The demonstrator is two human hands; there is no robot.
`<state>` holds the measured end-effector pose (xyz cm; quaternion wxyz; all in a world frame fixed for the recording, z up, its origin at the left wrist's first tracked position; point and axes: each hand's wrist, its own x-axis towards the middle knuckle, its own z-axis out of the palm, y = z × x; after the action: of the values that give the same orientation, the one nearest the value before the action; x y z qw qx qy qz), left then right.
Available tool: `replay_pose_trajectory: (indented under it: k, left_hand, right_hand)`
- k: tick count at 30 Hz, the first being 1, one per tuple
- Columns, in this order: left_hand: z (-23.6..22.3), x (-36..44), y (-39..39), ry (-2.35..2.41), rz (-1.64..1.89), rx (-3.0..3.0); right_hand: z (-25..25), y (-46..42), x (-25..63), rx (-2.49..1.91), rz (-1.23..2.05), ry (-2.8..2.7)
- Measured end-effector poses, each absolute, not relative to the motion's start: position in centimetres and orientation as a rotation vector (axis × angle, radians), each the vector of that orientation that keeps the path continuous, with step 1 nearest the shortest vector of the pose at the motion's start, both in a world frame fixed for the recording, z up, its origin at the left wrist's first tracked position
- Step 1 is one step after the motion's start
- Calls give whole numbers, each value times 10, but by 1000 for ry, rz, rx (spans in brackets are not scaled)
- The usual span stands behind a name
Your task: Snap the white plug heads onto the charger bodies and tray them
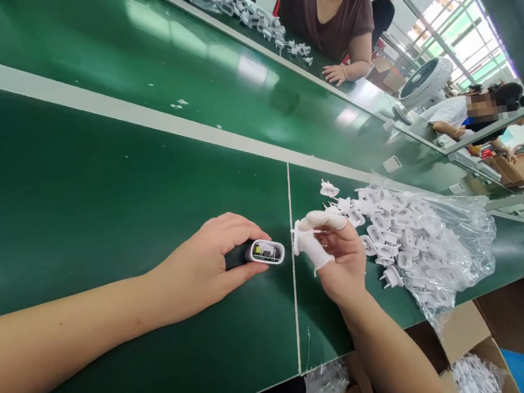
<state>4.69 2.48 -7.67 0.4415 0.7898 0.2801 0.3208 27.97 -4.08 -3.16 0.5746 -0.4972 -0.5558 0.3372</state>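
My left hand [209, 257] is closed around a charger housing [275, 257] with a white oval rim and a dark body. Its open end faces right and shows electronic parts inside, one of them yellow. Just right of it, my right hand [345, 259], with white covers on thumb and finger, pinches a white plug cap [297, 240]. A small gap separates the cap from the housing. Behind my right hand lies a heap of similar white plug caps [388, 233] with metal prongs, partly spilling from a clear plastic bag [473, 224].
The green bench [120, 204] has a pale strip [131, 111] along it. White pieces [392, 164] lie on the far lane. Across it sits a person [313, 11] beside more white parts [260, 22]. Cardboard boxes [463, 327] stand below the near edge; a fan [425, 81] is farther right.
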Motion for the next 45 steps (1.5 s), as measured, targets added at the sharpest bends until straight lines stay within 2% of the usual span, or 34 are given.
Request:
replay_pose_trajectory:
  k: [6, 16, 22, 33, 36, 39, 42, 45]
  left_hand:
    - [-79, 50, 28, 708, 818, 1961]
    - [-96, 57, 30, 606, 1016, 1989]
    - [-96, 59, 31, 607, 1029, 1986]
    - [-78, 56, 32, 670, 841, 1937]
    - [-86, 60, 32, 694, 869, 1936]
    - [-84, 61, 32, 738, 848, 1922]
    - [-61, 52, 28, 851, 747, 1803]
    - [-23, 27, 25, 965, 714, 1703]
  right_hand:
    - [-26, -50, 279, -1216, 425, -1615]
    - [-19, -43, 264, -1262, 151, -1994]
    - [-21, -43, 263, -1250, 59, -2007]
    - [-27, -49, 257, -1471, 9, -1951]
    - [-40, -51, 257, -1509, 118, -1831]
    - [-53, -49, 259, -1435, 431, -1662]
    - [-62, -47, 264, -1293, 668, -1495]
    - [-68, -46, 269, -1242, 758, -1402]
